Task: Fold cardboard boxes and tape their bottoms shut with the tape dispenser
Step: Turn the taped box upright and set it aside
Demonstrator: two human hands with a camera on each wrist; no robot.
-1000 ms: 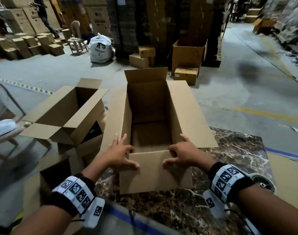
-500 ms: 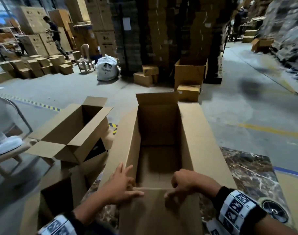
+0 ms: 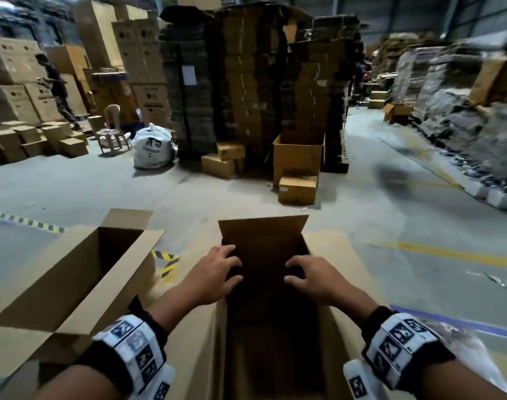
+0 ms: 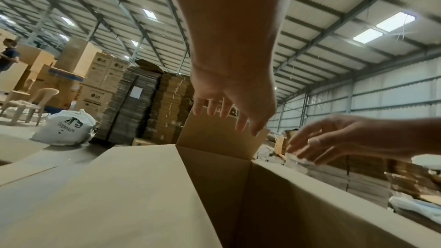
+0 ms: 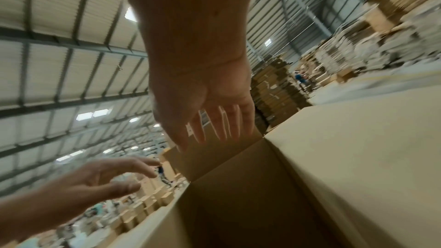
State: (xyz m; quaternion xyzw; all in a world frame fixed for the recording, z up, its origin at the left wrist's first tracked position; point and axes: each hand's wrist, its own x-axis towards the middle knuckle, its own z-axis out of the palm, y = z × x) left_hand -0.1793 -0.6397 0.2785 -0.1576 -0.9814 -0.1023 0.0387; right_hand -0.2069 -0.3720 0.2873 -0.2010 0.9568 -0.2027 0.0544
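Stacked flattened cartons (image 3: 246, 82) fill the warehouse; over a plain corrugated cardboard box (image 3: 344, 284), left hand (image 3: 214, 274) and right hand (image 3: 313, 277) hover, fingers spread, seemingly touching nothing.

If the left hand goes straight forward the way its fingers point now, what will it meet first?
Probably the upright far flap of the open brown cardboard box. The left hand hovers over the opening with its fingers spread toward that flap; the exact gap is unclear.
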